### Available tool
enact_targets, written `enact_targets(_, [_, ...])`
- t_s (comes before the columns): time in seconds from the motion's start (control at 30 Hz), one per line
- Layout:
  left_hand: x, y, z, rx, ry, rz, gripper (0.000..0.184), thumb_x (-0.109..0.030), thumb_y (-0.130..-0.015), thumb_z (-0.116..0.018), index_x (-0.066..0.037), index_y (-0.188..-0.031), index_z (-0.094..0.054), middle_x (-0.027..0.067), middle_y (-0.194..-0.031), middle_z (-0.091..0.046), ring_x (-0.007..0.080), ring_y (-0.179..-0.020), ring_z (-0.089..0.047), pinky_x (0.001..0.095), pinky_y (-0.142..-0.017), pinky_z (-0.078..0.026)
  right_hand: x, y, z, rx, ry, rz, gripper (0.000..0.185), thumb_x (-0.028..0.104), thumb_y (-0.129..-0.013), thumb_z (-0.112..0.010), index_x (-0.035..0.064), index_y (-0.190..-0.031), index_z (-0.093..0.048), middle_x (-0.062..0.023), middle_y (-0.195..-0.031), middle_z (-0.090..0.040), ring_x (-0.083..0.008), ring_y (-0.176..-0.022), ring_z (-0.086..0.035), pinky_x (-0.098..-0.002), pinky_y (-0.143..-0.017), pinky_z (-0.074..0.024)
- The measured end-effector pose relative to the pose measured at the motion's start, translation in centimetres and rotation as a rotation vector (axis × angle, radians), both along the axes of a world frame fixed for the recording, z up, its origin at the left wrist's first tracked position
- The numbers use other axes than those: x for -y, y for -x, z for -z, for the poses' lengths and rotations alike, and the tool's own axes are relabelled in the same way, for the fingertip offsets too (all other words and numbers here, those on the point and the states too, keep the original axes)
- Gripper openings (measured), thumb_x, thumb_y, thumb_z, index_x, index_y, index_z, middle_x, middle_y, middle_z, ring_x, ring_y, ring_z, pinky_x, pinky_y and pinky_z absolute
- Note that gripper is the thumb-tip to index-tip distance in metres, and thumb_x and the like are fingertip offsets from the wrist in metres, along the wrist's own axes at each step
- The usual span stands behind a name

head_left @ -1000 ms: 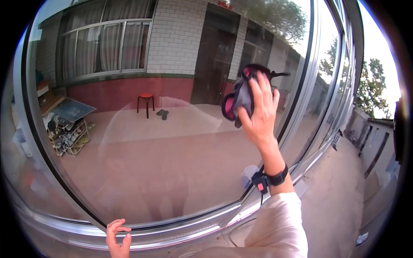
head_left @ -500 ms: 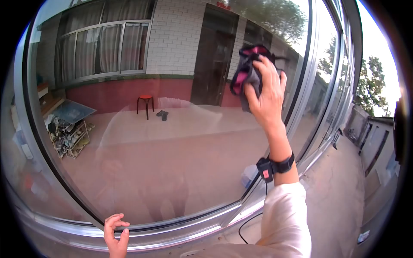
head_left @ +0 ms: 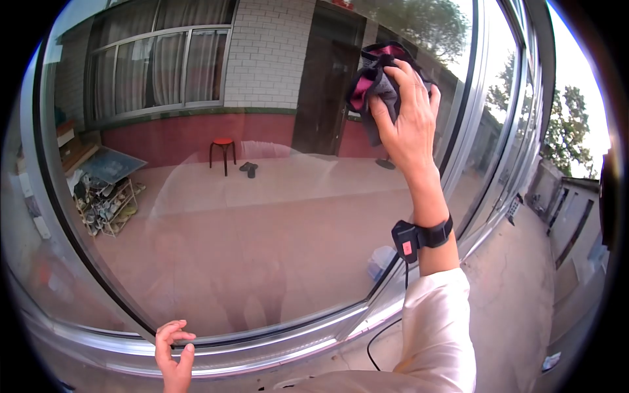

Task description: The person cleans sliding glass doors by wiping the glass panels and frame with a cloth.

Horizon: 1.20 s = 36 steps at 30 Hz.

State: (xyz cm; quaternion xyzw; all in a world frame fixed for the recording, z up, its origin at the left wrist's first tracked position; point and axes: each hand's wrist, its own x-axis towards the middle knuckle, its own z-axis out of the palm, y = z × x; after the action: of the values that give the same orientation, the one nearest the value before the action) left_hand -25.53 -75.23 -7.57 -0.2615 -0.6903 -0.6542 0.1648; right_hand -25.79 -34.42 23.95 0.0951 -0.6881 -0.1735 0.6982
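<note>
"Fingers?"

"Your right hand is gripping the cloth, bunching under and left of the fingertips. Your left hand is holding nothing, fingers loosely bent."

"Risk?"

"Slack pinch could be dropping folds. Frame is standing near, rightward of the cloth fingers; glass is giving room left, below."

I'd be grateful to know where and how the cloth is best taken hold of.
I'd grip the cloth by its bunched grey middle, from the near side and below, as the right hand does: folds seem gathered there, while the pink parts flare outward.
</note>
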Motion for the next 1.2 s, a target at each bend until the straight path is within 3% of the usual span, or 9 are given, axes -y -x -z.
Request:
enact_targets(0.27, [1.2, -1.4, 2.7, 0.042, 0.001, -0.076, 0.043, -0.003, -0.079, -0.058, -0.002, -0.122, -0.048, 0.0144, -0.117, -0.054, 0.0152, -0.086, -0.061, 0.0345, -0.093, -0.041, -0.2, -1.7, 10.2, 0.225, 0.143, -0.011, 0.062, 0.022, -0.064, -0.070, 0.0062, -0.122, -0.052, -0.0184, -0.135, -0.048, -0.0354, -0.120, -0.050, -0.0566, -0.103, -0.0237])
enact_targets(0.47, [-0.4, -2.1, 0.8, 0.095, -0.010, -0.035, 0.044, -0.002, -0.079, -0.057, -0.002, -0.122, -0.048, 0.0138, -0.117, -0.054, 0.0151, -0.085, -0.060, 0.0345, -0.091, -0.042, -1.2, 0.0, 1.1, 0.025, 0.021, -0.087, 0.051, 0.024, -0.073, -0.070, 0.0074, -0.118, -0.052, -0.0151, -0.133, -0.049, -0.0358, -0.118, -0.049, -0.0552, -0.102, -0.0263])
enact_targets(0.63, [0.2, -2.2, 1.5, 0.090, -0.020, -0.061, 0.043, -0.002, -0.079, -0.057, -0.002, -0.121, -0.048, 0.0137, -0.117, -0.055, 0.0155, -0.085, -0.061, 0.0337, -0.090, -0.043, -1.1, -0.9, 3.6, 0.087, 0.032, -0.037, 0.054, 0.024, -0.071, -0.073, 0.0053, -0.117, -0.053, -0.0150, -0.123, -0.056, -0.0351, -0.111, -0.052, -0.0511, -0.100, -0.0290])
enact_targets(0.73, [0.1, -2.3, 0.7, 0.101, -0.031, -0.084, 0.041, -0.001, -0.078, -0.059, -0.002, -0.118, -0.050, 0.0140, -0.114, -0.057, 0.0181, -0.088, -0.061, 0.0349, -0.090, -0.043, -0.5, -0.5, 0.8, -0.013, 0.000, -0.067, 0.059, 0.023, -0.071, -0.072, 0.0045, -0.122, -0.052, -0.0157, -0.121, -0.056, -0.0351, -0.108, -0.052, -0.0472, -0.100, -0.0316])
enact_targets(0.77, [-0.1, -2.1, 0.3, 0.076, -0.037, -0.093, 0.039, 0.000, -0.076, -0.060, -0.002, -0.114, -0.052, 0.0144, -0.112, -0.059, 0.0206, -0.090, -0.062, 0.0362, -0.091, -0.043, -0.2, -0.7, 0.4, 0.021, 0.126, -0.105, 0.064, 0.022, -0.071, -0.072, 0.0038, -0.128, -0.049, -0.0168, -0.119, -0.057, -0.0356, -0.108, -0.051, -0.0430, -0.099, -0.0341])
enact_targets(0.8, [0.0, -1.9, 0.4, 0.033, 0.006, -0.102, 0.040, 0.000, -0.077, -0.059, -0.001, -0.116, -0.052, 0.0141, -0.116, -0.057, 0.0181, -0.084, -0.063, 0.0346, -0.091, -0.043, -0.1, -0.6, 0.3, -0.023, 0.088, -0.087, 0.064, 0.021, -0.070, -0.073, 0.0039, -0.127, -0.051, -0.0166, -0.116, -0.057, -0.0348, -0.111, -0.050, -0.0412, -0.098, -0.0356])
enact_targets(0.93, [0.9, -1.7, 1.5, -0.004, 0.048, -0.120, 0.038, 0.001, -0.077, -0.061, 0.000, -0.114, -0.052, 0.0143, -0.115, -0.058, 0.0179, -0.085, -0.064, 0.0335, -0.091, -0.043, -1.2, -0.4, 3.3, -0.042, 0.063, 0.048, 0.058, 0.020, -0.067, -0.074, 0.0040, -0.120, -0.058, -0.0152, -0.116, -0.056, -0.0336, -0.110, -0.052, -0.0421, -0.097, -0.0369])
enact_targets(1.1, [0.1, -1.6, 0.4, 0.080, -0.022, -0.057, 0.038, 0.001, -0.078, -0.062, 0.000, -0.114, -0.052, 0.0148, -0.114, -0.059, 0.0182, -0.087, -0.064, 0.0338, -0.090, -0.044, -1.4, 0.2, -0.8, -0.102, 0.090, 0.075, 0.055, 0.025, -0.071, -0.073, 0.0063, -0.121, -0.059, -0.0128, -0.111, -0.055, -0.0319, -0.103, -0.053, -0.0415, -0.092, -0.0383])
enact_targets(1.2, [-0.4, -1.3, 0.1, 0.008, -0.016, -0.014, 0.038, 0.002, -0.078, -0.062, 0.000, -0.114, -0.052, 0.0153, -0.114, -0.059, 0.0184, -0.088, -0.064, 0.0339, -0.090, -0.044, -2.0, 0.4, 1.1, -0.106, 0.047, 0.081, 0.054, 0.024, -0.070, -0.073, 0.0059, -0.120, -0.060, -0.0122, -0.110, -0.055, -0.0309, -0.103, -0.053, -0.0413, -0.093, -0.0382])
